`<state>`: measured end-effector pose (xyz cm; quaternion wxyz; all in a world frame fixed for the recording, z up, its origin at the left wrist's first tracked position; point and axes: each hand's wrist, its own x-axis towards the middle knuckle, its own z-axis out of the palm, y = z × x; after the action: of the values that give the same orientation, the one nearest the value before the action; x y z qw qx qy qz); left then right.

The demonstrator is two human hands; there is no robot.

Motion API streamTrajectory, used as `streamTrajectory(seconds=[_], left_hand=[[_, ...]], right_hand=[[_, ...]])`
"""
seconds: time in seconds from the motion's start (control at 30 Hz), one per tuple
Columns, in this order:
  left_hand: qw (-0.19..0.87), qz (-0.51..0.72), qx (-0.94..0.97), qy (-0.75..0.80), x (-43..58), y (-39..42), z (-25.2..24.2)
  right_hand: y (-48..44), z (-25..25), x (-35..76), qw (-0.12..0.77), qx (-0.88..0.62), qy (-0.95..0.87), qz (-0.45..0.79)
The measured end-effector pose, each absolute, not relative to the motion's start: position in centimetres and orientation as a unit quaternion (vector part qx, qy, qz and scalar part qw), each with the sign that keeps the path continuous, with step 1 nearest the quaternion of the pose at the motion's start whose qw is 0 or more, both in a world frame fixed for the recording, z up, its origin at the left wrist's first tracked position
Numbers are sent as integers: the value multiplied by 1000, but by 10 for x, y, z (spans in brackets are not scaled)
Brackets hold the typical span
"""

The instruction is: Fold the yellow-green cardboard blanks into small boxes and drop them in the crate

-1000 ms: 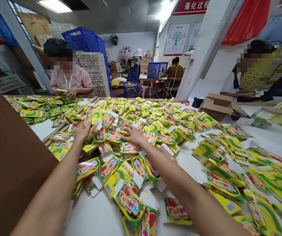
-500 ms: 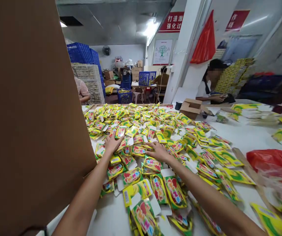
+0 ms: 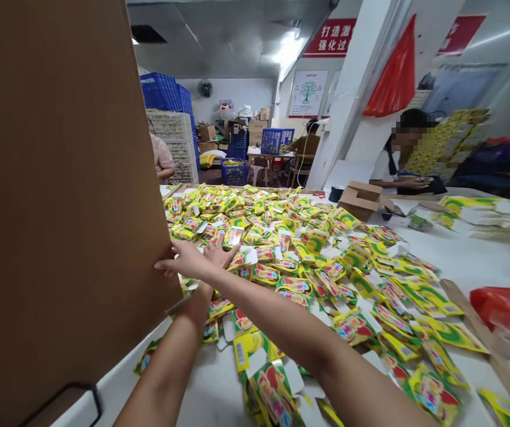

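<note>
Small yellow-and-green printed candy boxes [image 3: 266, 274], several with white flaps sticking out, lie in a wide loose heap on the white table [image 3: 210, 385]. My left hand [image 3: 220, 254] rests on the heap with its fingers spread, partly hidden behind my right wrist. Crossing over my left arm, my right hand [image 3: 187, 260] has its fingers stretched out at the edge of a tall brown cardboard panel [image 3: 72, 196]. Whether those fingertips press on the panel or hover before it, I cannot tell. Neither hand holds anything.
A small open carton [image 3: 359, 200] stands at the table's far side. A red plastic bag [image 3: 504, 308] lies on the right, beside a wooden strip [image 3: 477, 332]. A co-worker [image 3: 408, 154] sits beyond the table. Blue crates [image 3: 163, 93] are stacked at the back left.
My right hand has left the middle of the heap and swung left across my left arm to the cardboard panel. My left hand stays on the candy boxes. The view has shifted slightly left.
</note>
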<state>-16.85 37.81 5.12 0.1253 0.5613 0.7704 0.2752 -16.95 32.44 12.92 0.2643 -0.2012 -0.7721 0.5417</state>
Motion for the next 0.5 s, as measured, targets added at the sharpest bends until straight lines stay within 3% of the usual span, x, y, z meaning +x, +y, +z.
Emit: streamTrajectory(seconds=[0.2, 0.5], left_hand=[[125, 282, 555, 772, -171, 388, 38], [117, 296, 537, 781, -165, 385, 36]], right_hand=[[351, 117, -228, 270, -134, -723, 621], [367, 118, -303, 231, -115, -750, 609]])
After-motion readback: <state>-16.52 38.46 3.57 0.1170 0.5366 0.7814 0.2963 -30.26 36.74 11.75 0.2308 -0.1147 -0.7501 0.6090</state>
